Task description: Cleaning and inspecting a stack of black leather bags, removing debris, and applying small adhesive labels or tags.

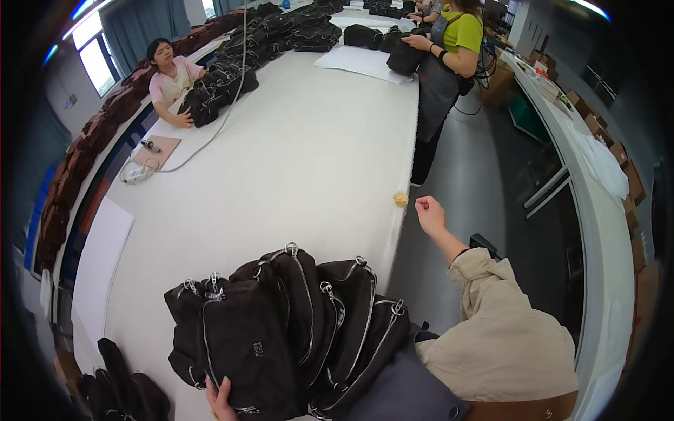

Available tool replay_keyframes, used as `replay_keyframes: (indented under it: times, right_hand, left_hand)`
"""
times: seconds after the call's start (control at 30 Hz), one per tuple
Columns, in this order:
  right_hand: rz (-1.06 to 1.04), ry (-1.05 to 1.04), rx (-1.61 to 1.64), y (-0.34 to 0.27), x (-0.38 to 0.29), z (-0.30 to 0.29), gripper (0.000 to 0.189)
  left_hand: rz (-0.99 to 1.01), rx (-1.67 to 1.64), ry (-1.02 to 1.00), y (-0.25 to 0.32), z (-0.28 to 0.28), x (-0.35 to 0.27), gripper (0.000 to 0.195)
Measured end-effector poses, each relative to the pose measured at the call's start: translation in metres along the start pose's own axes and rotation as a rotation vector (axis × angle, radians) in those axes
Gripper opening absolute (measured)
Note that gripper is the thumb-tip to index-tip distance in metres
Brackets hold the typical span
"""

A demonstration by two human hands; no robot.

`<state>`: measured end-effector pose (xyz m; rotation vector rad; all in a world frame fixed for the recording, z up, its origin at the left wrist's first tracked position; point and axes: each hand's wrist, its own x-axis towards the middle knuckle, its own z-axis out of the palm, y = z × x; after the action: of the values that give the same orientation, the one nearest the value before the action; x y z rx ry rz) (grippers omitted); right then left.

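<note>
Several black fabric bags with silver zips and metal rings lean against one another at the near end of the white table. My left hand (221, 400) grips the lower left edge of the front black bag (245, 347), which bears small writing. Part of that hand is hidden by the bag and the picture's lower rim. My right hand (430, 213) is held out past the table's right edge, its fingers curled together and nothing visible in them. Close to its fingertips, a small yellowish crumpled lump (400, 199) sits at the table edge.
Across the white table (274, 158), a seated person (171, 79) touches a row of black bags (216, 94). Another person (447, 63) stands at the right edge holding a black bag (408, 55). A cable (221, 131) crosses the left side. More dark bags (129, 389) lie lower left.
</note>
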<state>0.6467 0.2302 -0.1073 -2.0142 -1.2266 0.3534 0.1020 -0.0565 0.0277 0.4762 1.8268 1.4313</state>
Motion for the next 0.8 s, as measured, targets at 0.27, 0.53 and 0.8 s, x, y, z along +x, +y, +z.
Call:
replay_keyframes:
  times: [0.27, 0.53, 0.8]
  right_hand:
    - [-0.105, -0.215, -0.259, -0.030, 0.006, 0.015, 0.024]
    - [-0.034, -0.570, 0.490, -0.130, -0.024, 0.004, 0.022]
    - [-1.017, -0.950, 0.683, -0.284, -0.194, 0.012, 0.016]
  left_hand:
    - [-0.114, -0.010, -0.075, 0.015, 0.006, -0.016, 0.059]
    - [0.045, -0.157, -0.153, 0.029, 0.018, -0.016, 0.048]
    - [-0.019, -0.269, -0.287, 0.017, 0.034, 0.004, 0.052]
